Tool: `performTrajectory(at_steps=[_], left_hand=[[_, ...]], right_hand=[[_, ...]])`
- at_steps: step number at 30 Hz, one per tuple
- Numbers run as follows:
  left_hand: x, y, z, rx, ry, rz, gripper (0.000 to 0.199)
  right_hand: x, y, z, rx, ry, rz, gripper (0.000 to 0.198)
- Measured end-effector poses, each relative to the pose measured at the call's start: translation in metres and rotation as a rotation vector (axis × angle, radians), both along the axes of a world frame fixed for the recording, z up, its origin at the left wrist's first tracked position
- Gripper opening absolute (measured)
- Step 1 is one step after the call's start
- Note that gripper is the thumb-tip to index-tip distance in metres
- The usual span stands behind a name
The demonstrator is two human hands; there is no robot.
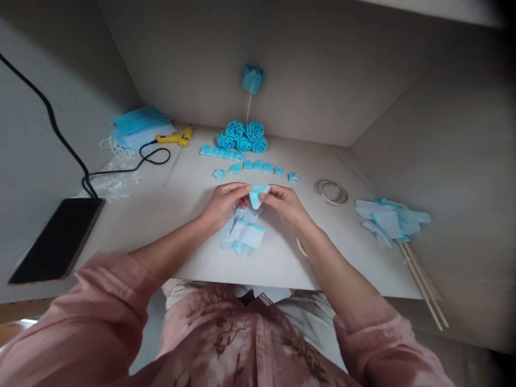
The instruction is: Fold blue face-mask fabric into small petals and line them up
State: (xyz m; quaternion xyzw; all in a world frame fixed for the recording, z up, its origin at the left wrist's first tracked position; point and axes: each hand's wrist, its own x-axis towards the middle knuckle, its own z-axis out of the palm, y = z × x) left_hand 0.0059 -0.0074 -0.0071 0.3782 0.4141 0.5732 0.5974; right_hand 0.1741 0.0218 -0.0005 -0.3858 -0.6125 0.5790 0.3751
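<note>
While the left hand [227,202] pinches one side of the folded piece [255,199], the right hand [285,204] pinches the other, near scraps [244,234].

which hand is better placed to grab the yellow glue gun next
Probably the left hand: it is nearer the yellow glue gun, though its grip, like the right hand's, is on the small blue piece.

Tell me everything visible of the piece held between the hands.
The held piece is blue and white, looks like thin fabric and seems folded: fairly straight along the top, narrowing downward to a tip. The left hand pinches its upper left corner, the right hand its right side, hiding part of it. It shows just above the loose scraps.
</note>
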Motion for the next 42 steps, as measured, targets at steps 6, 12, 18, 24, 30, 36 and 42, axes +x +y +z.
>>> performTrajectory(at_steps=[6,12,18,24,30,36,42], left_hand=[[-0.003,-0.001,0.003,0.026,0.054,-0.091,0.033],[-0.004,-0.002,0.007,0.082,0.315,-0.069,0.025],[-0.006,-0.001,0.006,0.065,0.322,-0.048,0.024],[-0.01,0.002,0.007,-0.044,0.036,-0.079,0.024],[-0.009,0.002,0.009,-0.097,-0.068,-0.072,0.022],[-0.007,0.0,0.01,-0.081,-0.051,-0.087,0.026],[-0.005,0.0,0.007,-0.058,-0.062,-0.091,0.032]], right_hand=[[0.003,0.004,-0.003,0.057,-0.092,-0.039,0.028],[0.008,0.006,-0.005,0.149,-0.205,0.012,0.027],[0.007,0.006,-0.003,0.237,-0.232,-0.02,0.025],[0.009,0.003,0.008,0.663,-0.329,-0.198,0.033],[0.008,-0.001,0.006,1.001,-0.588,-0.135,0.035],[0.006,-0.002,0.003,1.029,-0.506,-0.134,0.012],[0.004,-0.001,0.0,0.806,-0.315,-0.156,0.008]])
